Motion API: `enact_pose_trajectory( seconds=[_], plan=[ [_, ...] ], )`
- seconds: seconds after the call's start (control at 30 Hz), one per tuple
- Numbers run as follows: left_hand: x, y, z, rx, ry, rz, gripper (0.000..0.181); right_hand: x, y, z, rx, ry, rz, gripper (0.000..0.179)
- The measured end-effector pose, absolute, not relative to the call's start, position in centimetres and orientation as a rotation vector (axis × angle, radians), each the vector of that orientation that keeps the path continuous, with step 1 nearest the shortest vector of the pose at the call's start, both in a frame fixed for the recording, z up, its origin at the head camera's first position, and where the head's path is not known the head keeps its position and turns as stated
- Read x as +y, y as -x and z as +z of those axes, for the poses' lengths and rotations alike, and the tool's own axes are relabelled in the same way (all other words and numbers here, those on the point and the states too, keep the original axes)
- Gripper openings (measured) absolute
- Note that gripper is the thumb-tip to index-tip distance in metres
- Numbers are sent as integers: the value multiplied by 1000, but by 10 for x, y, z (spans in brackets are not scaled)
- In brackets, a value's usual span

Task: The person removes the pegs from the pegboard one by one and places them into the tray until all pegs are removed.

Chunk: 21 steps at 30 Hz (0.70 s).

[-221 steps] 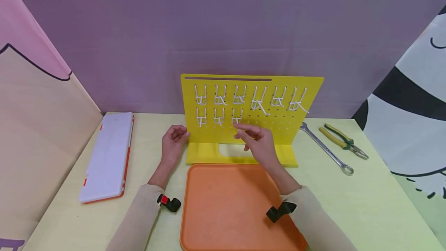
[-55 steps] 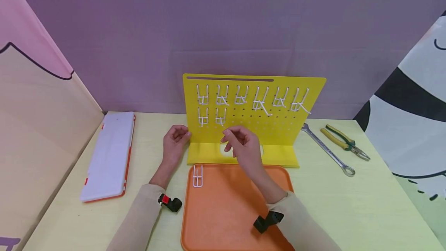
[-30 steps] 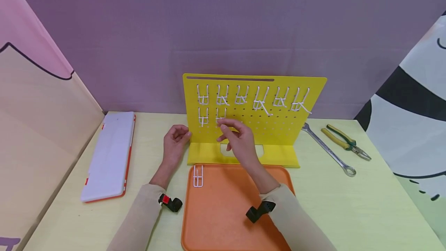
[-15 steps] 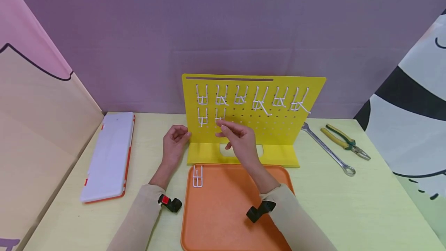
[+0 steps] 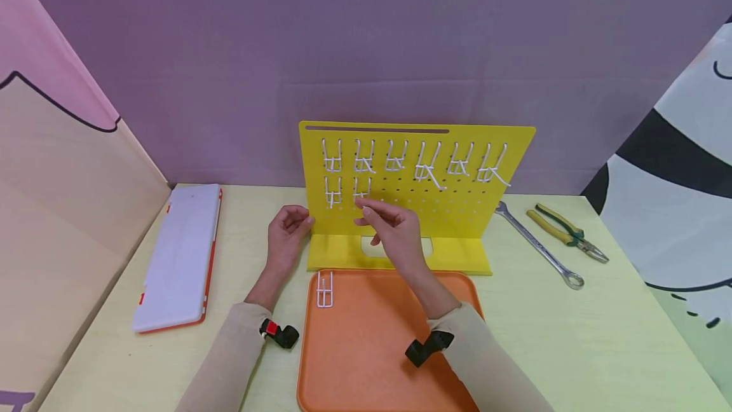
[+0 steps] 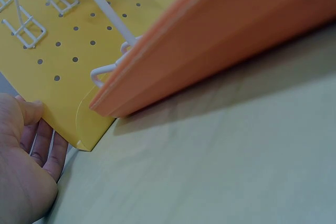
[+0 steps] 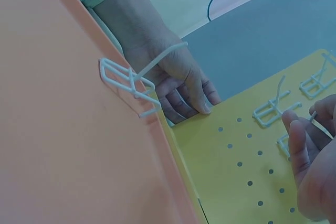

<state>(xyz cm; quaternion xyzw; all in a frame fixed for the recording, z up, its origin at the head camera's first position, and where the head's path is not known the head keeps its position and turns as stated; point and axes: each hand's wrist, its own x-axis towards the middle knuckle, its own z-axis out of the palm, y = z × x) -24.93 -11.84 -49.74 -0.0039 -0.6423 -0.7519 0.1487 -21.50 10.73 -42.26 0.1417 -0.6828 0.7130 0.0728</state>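
Note:
A yellow pegboard (image 5: 452, 218) stands upright on its base, with rows of white wire hooks (image 5: 426, 170) on its face. At its left edge my left hand (image 5: 284, 237) grips the panel, thumb in front and fingers behind, as the left wrist view shows. My right hand (image 5: 400, 237) pinches the prong of the second hook (image 5: 362, 187) in the lower row, which is still on the board; the fingers partly cover it. One loose white hook (image 5: 325, 297) lies in the far left corner of the orange tray (image 5: 377, 355).
A white case with red trim (image 5: 177, 259) lies at the left. To the right of the board are a combination wrench (image 5: 537, 247) and pliers with yellow-green handles (image 5: 566, 231). A purple cloth wall (image 5: 400, 37) rises behind the table.
A hook has come off the lower row's third place and now lies in the tray. My right hand has moved left to the second hook; my left hand has stayed at the board's edge.

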Motion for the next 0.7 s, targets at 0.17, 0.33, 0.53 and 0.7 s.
enact_pose_trajectory(
  seconds=[0.17,0.33,0.53,0.7],
  plan=[
    [-118,250,-498,-1840,12,-2168,17,106,212,-420,-2036,-427,2144,24],
    [-118,250,-498,-1848,16,-2160,17,107,210,-418,-2033,-425,2143,24],
    [-119,250,-499,-1846,22,-2158,19,108,206,-416,-2056,-440,2118,23],
    [-119,249,-498,-1860,25,-2150,22,110,201,-413,-2095,-431,2070,21]
  ],
)
